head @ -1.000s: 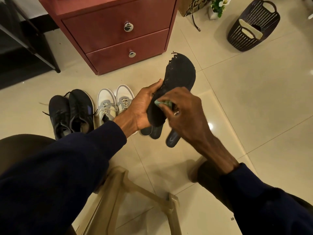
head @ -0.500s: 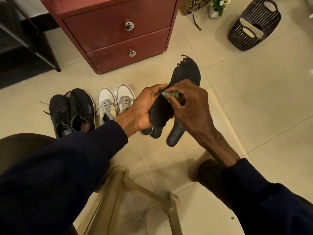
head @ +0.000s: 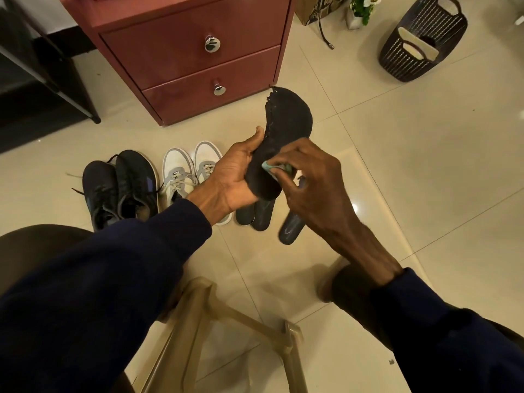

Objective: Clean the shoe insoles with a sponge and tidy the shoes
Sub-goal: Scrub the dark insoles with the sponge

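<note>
Light: I'm seeing warm, moderate indoor light coming from overhead | Glare: floor tiles (head: 425,165) are throwing back a small bright spot beside the right hand (head: 312,191) | Shadow: soft shadows are pooling under the arms, dark sleeves (head: 85,293) are losing detail | Lens: cabinet (head: 184,66) edges are bowing outward | Focus: right hand is smearing slightly

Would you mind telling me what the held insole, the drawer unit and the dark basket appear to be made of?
Insole: probably foam with a matte black fabric face; its toe edge is frayed. Drawer unit: seemingly laminated board, smooth reddish-brown with a dull sheen; shiny metal knobs. Basket: likely moulded plastic, dark, with regular slots.
</note>
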The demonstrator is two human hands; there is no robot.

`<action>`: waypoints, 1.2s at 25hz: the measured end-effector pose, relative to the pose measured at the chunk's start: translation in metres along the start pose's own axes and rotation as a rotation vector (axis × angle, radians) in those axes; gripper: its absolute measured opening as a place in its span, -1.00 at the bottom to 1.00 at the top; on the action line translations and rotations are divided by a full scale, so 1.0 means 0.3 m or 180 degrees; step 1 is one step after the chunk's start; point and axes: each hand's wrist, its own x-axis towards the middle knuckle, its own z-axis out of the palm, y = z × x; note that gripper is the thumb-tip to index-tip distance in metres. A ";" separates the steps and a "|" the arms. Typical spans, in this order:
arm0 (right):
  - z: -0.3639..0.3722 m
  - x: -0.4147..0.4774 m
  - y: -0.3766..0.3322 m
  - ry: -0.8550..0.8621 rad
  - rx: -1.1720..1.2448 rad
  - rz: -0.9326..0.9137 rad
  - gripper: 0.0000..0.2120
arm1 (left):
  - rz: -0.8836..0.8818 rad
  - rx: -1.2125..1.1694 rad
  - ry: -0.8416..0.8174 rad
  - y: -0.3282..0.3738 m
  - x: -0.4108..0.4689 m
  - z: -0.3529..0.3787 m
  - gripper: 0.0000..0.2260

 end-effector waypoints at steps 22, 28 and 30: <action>-0.047 0.003 0.080 0.0178 0.0001 0.0613 -0.80 | 0.0214 0.0406 0.0105 -0.007 0.001 0.012 -0.68; -0.033 0.009 0.058 -0.0084 -0.0090 0.0172 -0.84 | 0.0057 0.0558 0.0085 -0.020 -0.009 0.016 -0.71; -0.077 0.021 0.107 0.0311 -0.0181 0.0659 -0.86 | 0.0070 0.0644 0.0138 -0.027 -0.008 0.019 -0.71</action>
